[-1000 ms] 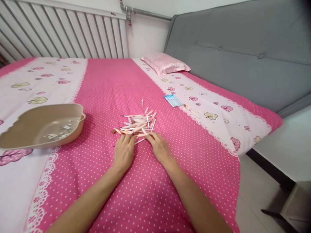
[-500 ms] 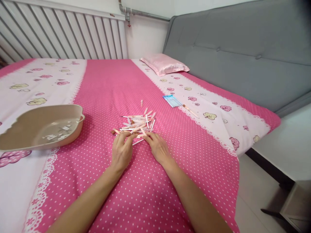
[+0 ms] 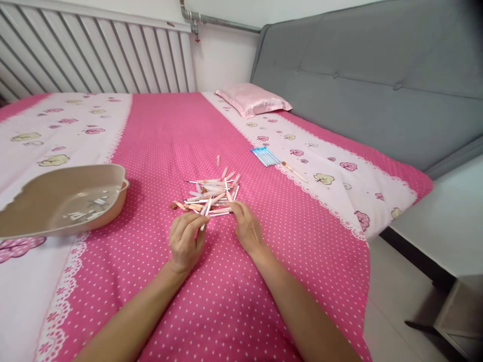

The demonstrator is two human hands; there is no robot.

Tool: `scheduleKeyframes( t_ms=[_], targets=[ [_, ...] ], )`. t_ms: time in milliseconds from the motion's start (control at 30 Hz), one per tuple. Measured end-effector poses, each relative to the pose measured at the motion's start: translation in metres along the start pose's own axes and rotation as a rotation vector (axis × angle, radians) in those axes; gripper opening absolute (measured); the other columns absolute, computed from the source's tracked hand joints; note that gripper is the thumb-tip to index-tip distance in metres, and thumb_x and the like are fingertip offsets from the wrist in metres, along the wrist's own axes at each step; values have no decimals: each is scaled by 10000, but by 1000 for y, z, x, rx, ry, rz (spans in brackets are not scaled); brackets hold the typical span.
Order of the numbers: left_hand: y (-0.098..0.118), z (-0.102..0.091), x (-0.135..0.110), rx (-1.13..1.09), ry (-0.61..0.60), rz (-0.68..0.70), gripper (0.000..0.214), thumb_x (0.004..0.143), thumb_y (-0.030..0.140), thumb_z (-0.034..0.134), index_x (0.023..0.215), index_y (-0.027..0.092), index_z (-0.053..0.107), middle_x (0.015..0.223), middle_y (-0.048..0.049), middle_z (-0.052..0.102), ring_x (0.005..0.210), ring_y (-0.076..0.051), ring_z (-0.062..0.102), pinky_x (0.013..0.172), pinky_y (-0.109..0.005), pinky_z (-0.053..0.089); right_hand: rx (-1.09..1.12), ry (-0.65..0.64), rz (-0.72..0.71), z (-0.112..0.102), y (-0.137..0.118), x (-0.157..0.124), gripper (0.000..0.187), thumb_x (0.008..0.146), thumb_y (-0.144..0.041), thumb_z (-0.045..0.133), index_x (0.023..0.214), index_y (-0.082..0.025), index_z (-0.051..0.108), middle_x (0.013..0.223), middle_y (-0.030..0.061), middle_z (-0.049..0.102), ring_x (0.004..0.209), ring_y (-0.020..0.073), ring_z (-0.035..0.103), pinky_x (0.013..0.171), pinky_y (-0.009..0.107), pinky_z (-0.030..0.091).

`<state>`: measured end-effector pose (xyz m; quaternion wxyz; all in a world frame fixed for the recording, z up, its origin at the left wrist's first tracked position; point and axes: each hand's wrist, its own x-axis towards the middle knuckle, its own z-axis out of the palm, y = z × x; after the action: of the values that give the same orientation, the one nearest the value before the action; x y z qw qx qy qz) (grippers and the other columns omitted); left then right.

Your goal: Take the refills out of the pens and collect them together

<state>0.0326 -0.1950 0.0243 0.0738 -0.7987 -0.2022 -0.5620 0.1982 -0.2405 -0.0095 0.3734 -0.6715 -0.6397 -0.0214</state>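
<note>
A heap of small pink and white sticks [image 3: 211,193] lies on the pink dotted bedspread [image 3: 226,281]. My left hand [image 3: 184,241] has lifted slightly at the near edge of the heap, its fingers pinched on one thin white stick [image 3: 206,211]. My right hand [image 3: 245,226] rests on the bedspread, fingertips pressed together on a stick at the heap's right near edge.
A beige plastic basin [image 3: 64,198] with small white bits inside sits at the left. A bundle of blue sticks [image 3: 266,156] and a single brush [image 3: 294,172] lie further right. A pink pillow [image 3: 252,99] is at the far end by the grey headboard [image 3: 362,85].
My left hand has pulled back from the heap and risen with one white stick pinched in it. My right hand has shifted slightly forward onto the heap's edge.
</note>
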Motion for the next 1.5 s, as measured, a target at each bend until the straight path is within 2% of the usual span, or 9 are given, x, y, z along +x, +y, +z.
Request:
scheduleKeyframes(
  t_ms=[167, 333, 433, 567, 633, 833, 1000, 1500],
  targets=[
    [1, 2, 2, -28, 36, -42, 232, 733, 25, 629, 903, 177, 587, 766, -36, 651, 747, -153, 608, 704, -297, 489, 143, 256, 80, -2, 3, 2, 307, 927, -155, 337, 1098, -157, 592, 988, 87, 635, 945, 189, 555, 806, 298, 453],
    [2, 2, 2, -35, 28, -54, 224, 746, 32, 618, 907, 183, 582, 761, -30, 659, 730, -150, 616, 699, -297, 492, 163, 392, 143, -4, 4, 3, 266, 928, -243, 387, 1075, -163, 595, 954, 80, 642, 871, 177, 563, 773, 292, 454],
    [3, 1, 2, -50, 15, -55, 239, 744, 31, 618, 925, 183, 584, 773, -35, 665, 738, -154, 619, 702, -301, 493, 85, 397, 167, -6, 3, 3, 278, 926, -277, 401, 1060, -177, 623, 947, 89, 622, 899, 182, 553, 794, 295, 448],
    [5, -1, 0, -80, -12, -45, 221, 778, 59, 583, 960, 184, 590, 798, -45, 678, 746, -156, 631, 694, -291, 489, 10, 394, 165, -6, 3, 4, 299, 935, -277, 373, 1059, -179, 627, 1093, 112, 592, 1043, 193, 512, 877, 325, 423],
    [6, -2, -1, -103, -28, -35, 215, 793, 73, 566, 976, 182, 592, 812, -51, 683, 754, -156, 635, 696, -287, 489, -11, 378, 146, -5, 2, 4, 300, 942, -255, 356, 1065, -180, 619, 1090, 102, 618, 1066, 198, 502, 897, 345, 408],
    [10, -4, -3, -172, -47, 24, 235, 799, 64, 537, 1002, 167, 594, 804, -67, 676, 773, -162, 631, 701, -291, 495, -89, 324, 107, -5, -1, 4, 250, 929, -222, 409, 1015, -197, 643, 943, 66, 675, 1000, 211, 508, 833, 328, 393],
    [13, -4, -1, -223, -72, 46, 223, 798, 56, 533, 991, 154, 585, 816, -78, 683, 778, -161, 631, 715, -293, 502, -80, 309, 77, -6, -1, 4, 246, 926, -227, 424, 1039, -200, 640, 967, 55, 677, 943, 201, 507, 821, 321, 385],
    [14, -2, -2, -225, -128, 10, 208, 819, 81, 518, 995, 167, 589, 792, -64, 684, 743, -155, 629, 706, -284, 489, -41, 269, 43, -7, -2, 2, 264, 919, -211, 434, 1076, -226, 647, 995, 62, 665, 958, 195, 509, 843, 334, 407]
  ],
)
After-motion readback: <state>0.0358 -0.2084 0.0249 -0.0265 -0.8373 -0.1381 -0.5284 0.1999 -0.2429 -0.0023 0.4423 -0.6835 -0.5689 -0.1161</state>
